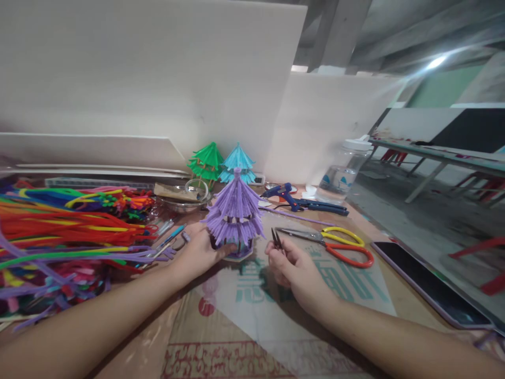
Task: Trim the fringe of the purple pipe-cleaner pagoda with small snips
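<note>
Left hand (197, 253): fingers wrapped around the base of the purple pipe-cleaner tower (235, 213), which stands upright on the table. Right hand (294, 267): fingers closed on small black snips (275, 238), tips up, just right of the tower and not touching it.

Beyond the left fingers: a metal bowl (177, 206) holding a clear glass dish (196, 188) and a flat tan piece.

Beyond the right fingers: orange-and-yellow scissors (341, 246), then a clear bottle (344, 171), water low inside, capped.
</note>
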Demonstrator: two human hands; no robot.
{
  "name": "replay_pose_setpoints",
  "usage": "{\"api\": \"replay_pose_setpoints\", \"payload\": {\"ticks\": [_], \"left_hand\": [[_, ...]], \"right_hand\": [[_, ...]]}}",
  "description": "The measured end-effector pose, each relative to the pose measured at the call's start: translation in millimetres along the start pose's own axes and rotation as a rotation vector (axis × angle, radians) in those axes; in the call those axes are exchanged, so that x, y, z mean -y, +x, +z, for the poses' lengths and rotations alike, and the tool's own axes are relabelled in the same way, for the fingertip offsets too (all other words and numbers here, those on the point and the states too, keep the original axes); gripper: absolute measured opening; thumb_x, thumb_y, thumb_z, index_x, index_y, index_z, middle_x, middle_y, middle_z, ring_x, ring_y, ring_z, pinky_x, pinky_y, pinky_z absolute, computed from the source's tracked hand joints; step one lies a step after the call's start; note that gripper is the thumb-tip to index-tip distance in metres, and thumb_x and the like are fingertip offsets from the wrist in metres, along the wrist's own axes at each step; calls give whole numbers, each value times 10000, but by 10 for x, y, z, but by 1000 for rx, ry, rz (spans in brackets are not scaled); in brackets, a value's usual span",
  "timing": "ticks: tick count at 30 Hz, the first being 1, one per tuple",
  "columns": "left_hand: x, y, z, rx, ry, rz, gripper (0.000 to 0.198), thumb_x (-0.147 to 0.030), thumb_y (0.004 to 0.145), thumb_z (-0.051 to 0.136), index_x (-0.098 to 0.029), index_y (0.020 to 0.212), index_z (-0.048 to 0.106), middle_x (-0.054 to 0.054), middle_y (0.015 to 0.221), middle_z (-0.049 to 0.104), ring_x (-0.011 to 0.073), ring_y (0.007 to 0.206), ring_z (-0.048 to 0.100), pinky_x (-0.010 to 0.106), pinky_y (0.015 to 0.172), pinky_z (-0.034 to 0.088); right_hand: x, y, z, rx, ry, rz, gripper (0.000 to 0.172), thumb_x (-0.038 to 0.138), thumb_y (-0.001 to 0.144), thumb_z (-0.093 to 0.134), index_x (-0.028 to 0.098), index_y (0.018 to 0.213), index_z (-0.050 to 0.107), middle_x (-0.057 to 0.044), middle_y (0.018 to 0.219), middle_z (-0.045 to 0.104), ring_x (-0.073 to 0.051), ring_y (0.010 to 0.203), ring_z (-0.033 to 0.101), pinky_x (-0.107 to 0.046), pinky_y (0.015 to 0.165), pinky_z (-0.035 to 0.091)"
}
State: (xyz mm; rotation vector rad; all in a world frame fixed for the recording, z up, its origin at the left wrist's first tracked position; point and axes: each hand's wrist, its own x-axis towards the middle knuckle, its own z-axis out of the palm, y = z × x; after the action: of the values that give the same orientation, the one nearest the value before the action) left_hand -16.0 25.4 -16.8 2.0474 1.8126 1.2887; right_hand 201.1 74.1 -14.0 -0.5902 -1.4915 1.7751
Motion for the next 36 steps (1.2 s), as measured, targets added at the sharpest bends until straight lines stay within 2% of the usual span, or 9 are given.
{"api": "replay_pose_setpoints", "payload": {"ticks": [4,10,13,17,23,27,32,36], "left_hand": [[43,2,2,12,-3,-12,430,-444,804,684,-155,1119,637,89,1058,732,285,996,670,417,930,536],[-1,23,-13,56,5,12,360,-473,816,652,-179,1023,666,77,1021,736,286,988,667,412,930,524],[-34,34,-16,71,13,13,341,-475,810,638,-179,976,664,79,981,739,284,947,673,416,905,532],[-36,40,-11,102,8,18,347,-481,813,638,-188,998,658,77,998,736,294,1005,661,441,965,505],[-2,37,-9,32,-27,19,412,-488,845,628,-181,1119,616,89,1100,717,279,1053,652,419,971,508],[38,37,-19,-32,-40,6,435,-553,853,582,-174,1062,623,104,1074,716,285,1031,653,426,954,508],[54,36,-24,-19,-46,-35,476,-609,841,552,-182,1039,619,104,1043,714,292,1002,656,442,944,509],[21,46,-19,-6,-90,13,412,-546,839,602,-193,1051,621,87,1058,716,272,988,661,407,917,530]], "right_hand": [[-5,39,-19,-56,1,24,486,609,678,771,190,784,548,133,459,287,-46,386,185,-190,358,135],[-8,61,-50,-19,66,50,477,592,678,773,182,775,549,132,441,289,-42,381,174,-198,363,116],[4,59,-53,-47,92,62,471,563,661,798,184,786,549,127,461,300,-43,393,187,-197,370,121],[12,65,-55,-85,94,44,466,575,683,781,200,774,520,126,461,299,-46,398,186,-192,372,133],[17,48,-48,-14,101,39,473,605,699,753,190,821,563,103,516,352,-52,416,211,-188,379,149],[21,1,-20,18,73,17,501,648,740,693,166,841,595,71,563,391,-63,439,248,-204,388,152],[-40,-13,9,84,19,96,517,664,718,706,180,832,563,101,514,343,-63,420,231,-206,385,148],[-62,-9,2,115,-21,127,527,667,729,688,174,887,586,109,491,346,-64,404,223,-210,379,138]]}}
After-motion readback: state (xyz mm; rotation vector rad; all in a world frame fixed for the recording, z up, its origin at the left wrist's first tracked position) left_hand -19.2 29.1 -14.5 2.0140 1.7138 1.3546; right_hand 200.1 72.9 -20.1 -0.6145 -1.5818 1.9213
